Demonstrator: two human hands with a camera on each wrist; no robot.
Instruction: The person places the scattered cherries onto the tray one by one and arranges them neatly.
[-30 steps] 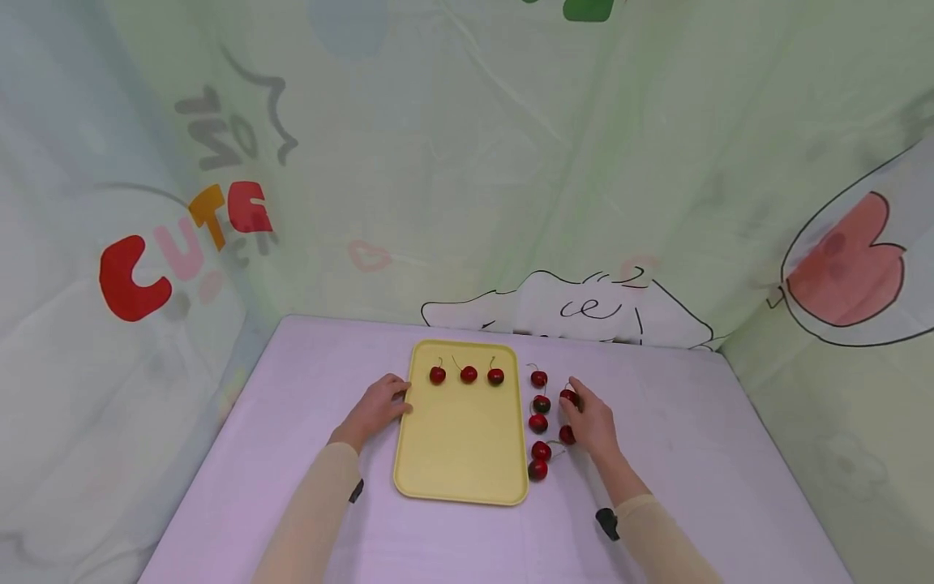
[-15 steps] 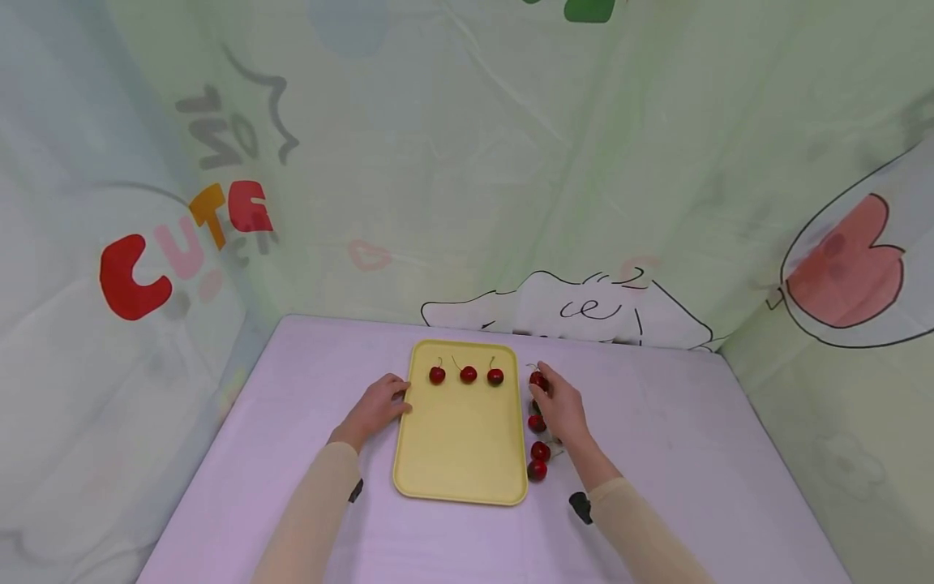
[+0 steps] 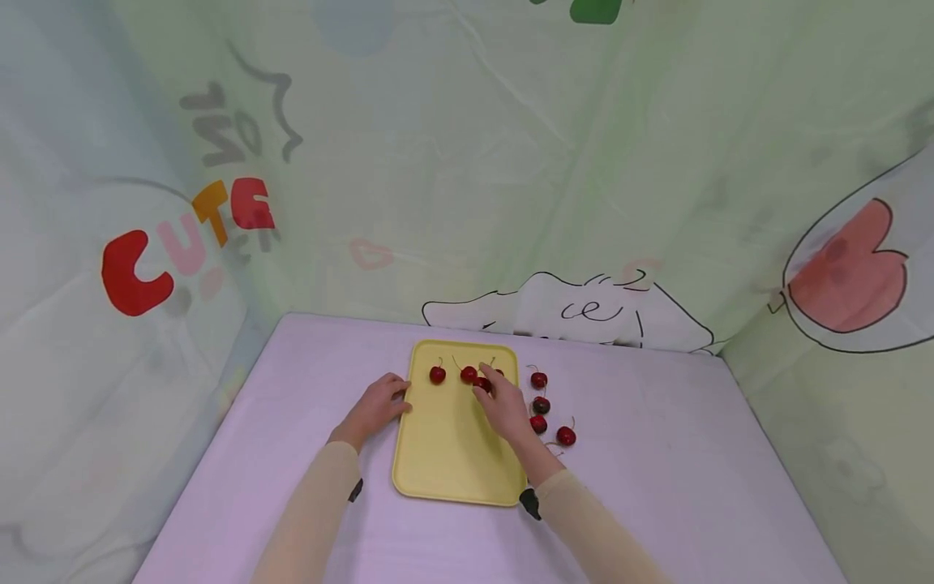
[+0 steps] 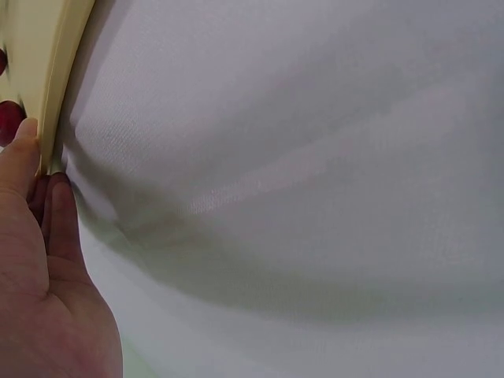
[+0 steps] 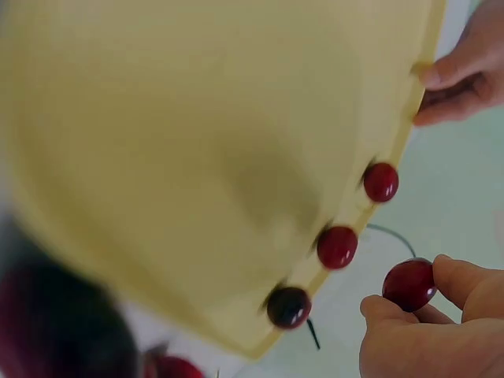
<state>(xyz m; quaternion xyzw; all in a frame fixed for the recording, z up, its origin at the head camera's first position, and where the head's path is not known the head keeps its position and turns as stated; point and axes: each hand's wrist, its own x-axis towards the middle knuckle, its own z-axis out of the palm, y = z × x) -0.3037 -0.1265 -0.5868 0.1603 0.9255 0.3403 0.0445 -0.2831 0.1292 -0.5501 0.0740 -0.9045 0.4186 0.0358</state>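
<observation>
My right hand (image 3: 508,412) pinches a dark red cherry (image 5: 409,284) between thumb and fingertips, over the upper part of a yellow tray (image 3: 460,454). Along the tray's far end three cherries stand in a row: a left one (image 3: 437,375), a middle one (image 3: 469,373) and a right one (image 5: 288,307), partly covered by my fingers in the head view. My left hand (image 3: 375,410) grips the tray's left rim; its thumb (image 4: 27,135) lies at the rim's top and the other fingers are against the outside.
Right of the tray, several more cherries lie on the lilac tablecloth (image 3: 679,470), among them one cherry (image 3: 538,380) at the back and another cherry (image 3: 566,436) nearer. My right forearm hides those at the front. A printed curtain (image 3: 467,162) hangs behind and beside the table.
My right hand has carried the cherry leftward from the tablecloth, past the loose cherries, to over the tray's row. My left hand has stayed on the rim.
</observation>
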